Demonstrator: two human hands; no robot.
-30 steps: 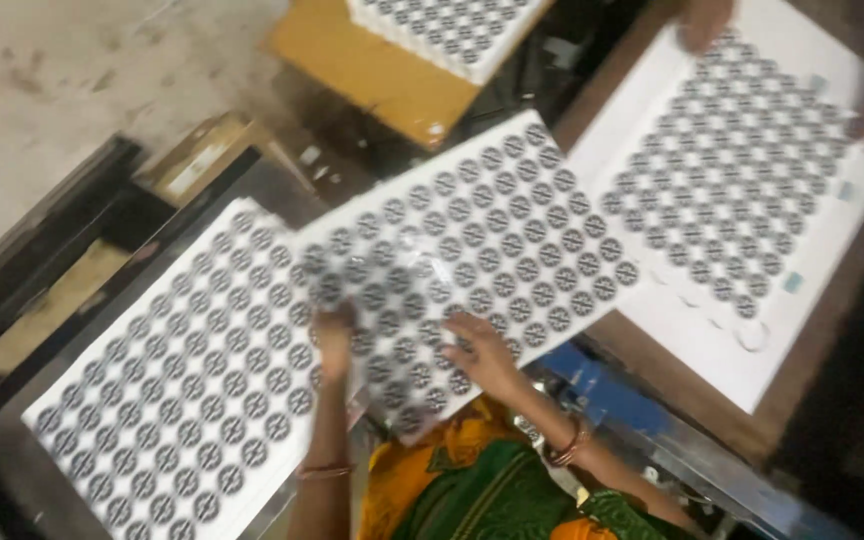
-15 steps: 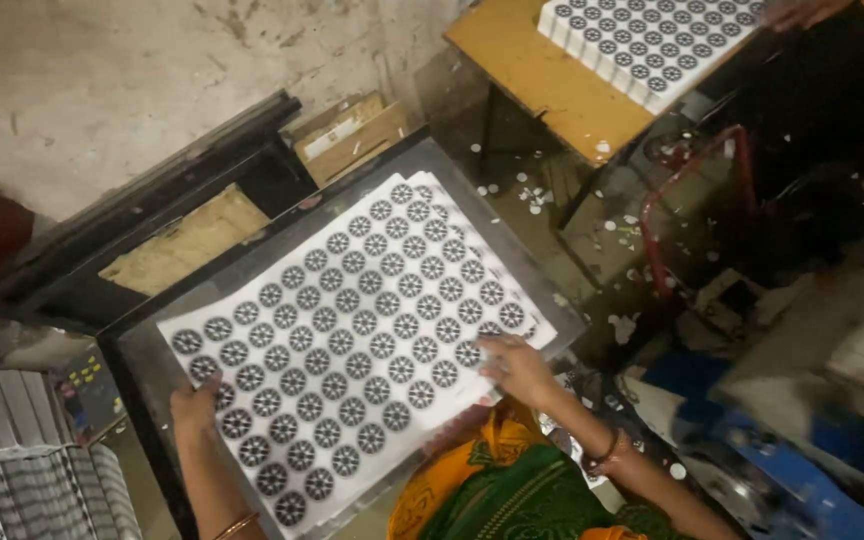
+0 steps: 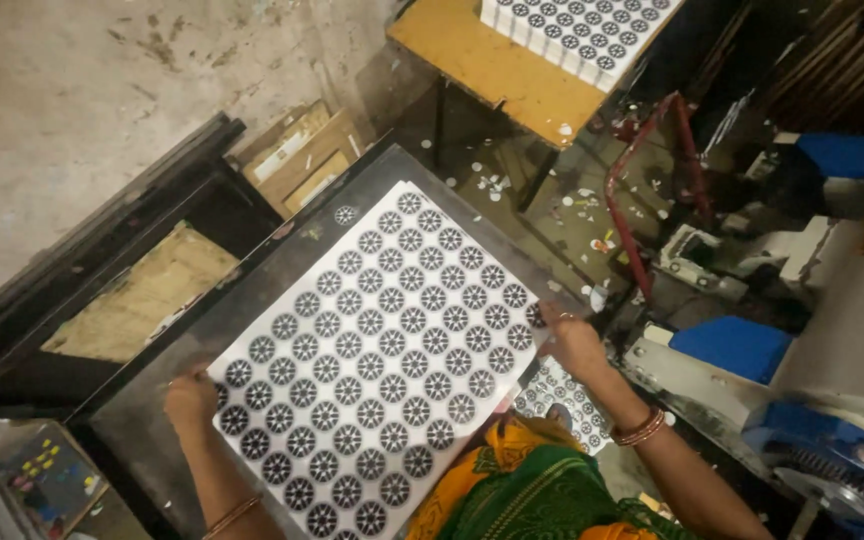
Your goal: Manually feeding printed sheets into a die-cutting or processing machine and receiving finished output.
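White printed sheet [image 3: 377, 365] is lying flat on the dark metal tray [image 3: 282, 245]; your left hand [image 3: 190, 398] at eight o'clock and right hand [image 3: 574, 342] at three are pinching its edges. Uneven pulling could be skewing or creasing it.

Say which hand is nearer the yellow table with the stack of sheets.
Right. The right hand grips the printed sheet at the edge facing the yellow table; the left hand holds the opposite corner, farther away.

The left hand [image 3: 190, 398] is low on the left, its fingers bent and pressed down flat. The left arm runs down and wears a thin bangle. The right hand [image 3: 574, 343] is higher on the right, fingers curled, with bangles on its wrist.
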